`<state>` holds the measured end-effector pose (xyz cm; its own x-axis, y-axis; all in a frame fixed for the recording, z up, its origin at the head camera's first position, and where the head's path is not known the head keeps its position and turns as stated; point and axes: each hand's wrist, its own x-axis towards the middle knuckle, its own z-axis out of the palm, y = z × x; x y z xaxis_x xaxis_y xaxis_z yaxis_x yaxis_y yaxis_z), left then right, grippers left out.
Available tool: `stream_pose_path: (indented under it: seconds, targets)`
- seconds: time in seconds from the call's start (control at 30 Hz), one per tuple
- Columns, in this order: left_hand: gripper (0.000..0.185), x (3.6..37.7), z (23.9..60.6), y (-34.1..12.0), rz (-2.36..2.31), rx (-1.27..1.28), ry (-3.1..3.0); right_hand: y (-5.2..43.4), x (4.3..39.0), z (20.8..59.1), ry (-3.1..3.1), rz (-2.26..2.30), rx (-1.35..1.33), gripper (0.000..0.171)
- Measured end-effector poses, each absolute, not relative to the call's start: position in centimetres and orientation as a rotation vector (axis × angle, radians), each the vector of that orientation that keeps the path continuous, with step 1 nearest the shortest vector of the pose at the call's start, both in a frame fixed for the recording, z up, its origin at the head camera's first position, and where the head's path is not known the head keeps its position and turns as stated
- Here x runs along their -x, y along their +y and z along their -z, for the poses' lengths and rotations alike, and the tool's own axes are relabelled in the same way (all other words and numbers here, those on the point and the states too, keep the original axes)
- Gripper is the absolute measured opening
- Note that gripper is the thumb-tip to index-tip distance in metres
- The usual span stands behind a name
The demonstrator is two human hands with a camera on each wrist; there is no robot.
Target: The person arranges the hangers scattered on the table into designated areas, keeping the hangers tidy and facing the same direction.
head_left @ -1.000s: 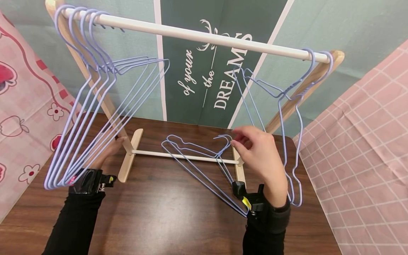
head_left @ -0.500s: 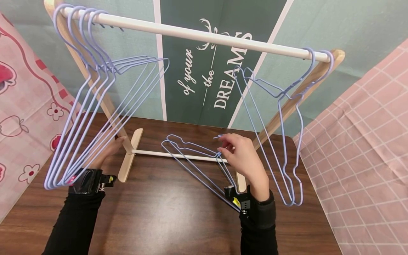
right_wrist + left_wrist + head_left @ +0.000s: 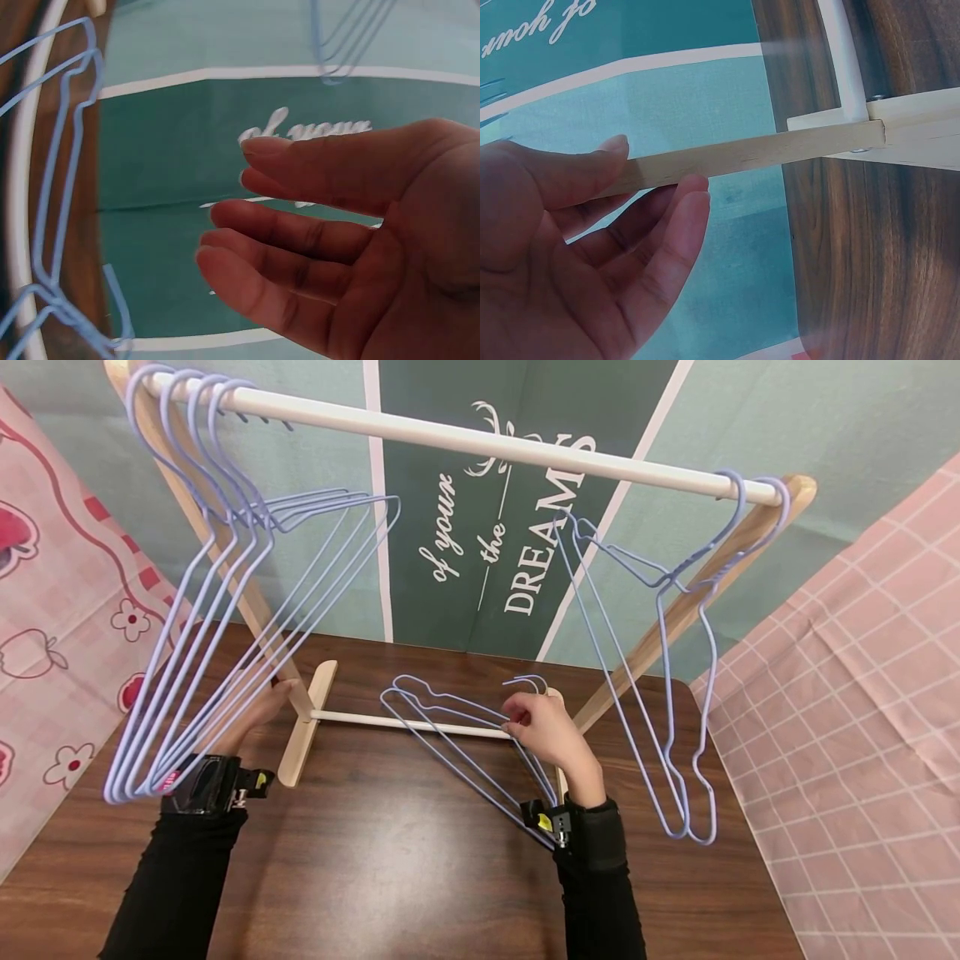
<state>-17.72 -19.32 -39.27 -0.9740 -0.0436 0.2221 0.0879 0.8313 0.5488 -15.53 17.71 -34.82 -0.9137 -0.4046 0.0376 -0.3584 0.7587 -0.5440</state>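
Note:
My left hand (image 3: 577, 247) pinches a wooden upright post (image 3: 757, 152) of the clothes rack, thumb on one side and fingers on the other. In the head view that hand is partly hidden behind hanging hangers. Two blue wire hangers (image 3: 51, 294) lie overlapping on the table across the rack's lower bar, hooks toward the right. Over their hook end hovers my right hand (image 3: 553, 731), fingers loosely bent and nothing between them; it covers part of the hangers' necks in the head view.
Several blue hangers (image 3: 258, 517) hang at the left end of the white top rail (image 3: 450, 437). Two more hangers (image 3: 666, 579) hang at its right end. Wooden feet (image 3: 300, 747) stand on the brown table (image 3: 390, 860). Patterned cloths enclose the back and sides.
My right hand has moved left and slightly down, away from the hanging right-hand hangers, over the necks of the lying ones. The left hand keeps its grip on the post.

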Motion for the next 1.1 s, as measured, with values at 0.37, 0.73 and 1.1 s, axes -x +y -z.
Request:
stream_pose_path:
  seconds: [0.37, 0.73, 1.1]
  targets:
    - [0.022, 17.7, 39.3, -19.6, 0.832, 0.050, -2.788, 18.9, 17.4, 38.2, 2.828, 0.825, 0.535, 0.013]
    - [0.023, 17.9, 39.2, -19.6, 0.826, 0.020, -2.829, 19.7, 18.4, 41.3, 2.858, 0.719, 0.364, 0.015]
    - [0.022, 17.9, 39.2, -19.5, 0.862, 0.035, -2.815, 19.7, 18.8, 43.2, 2.842, 0.586, 0.243, 0.006]
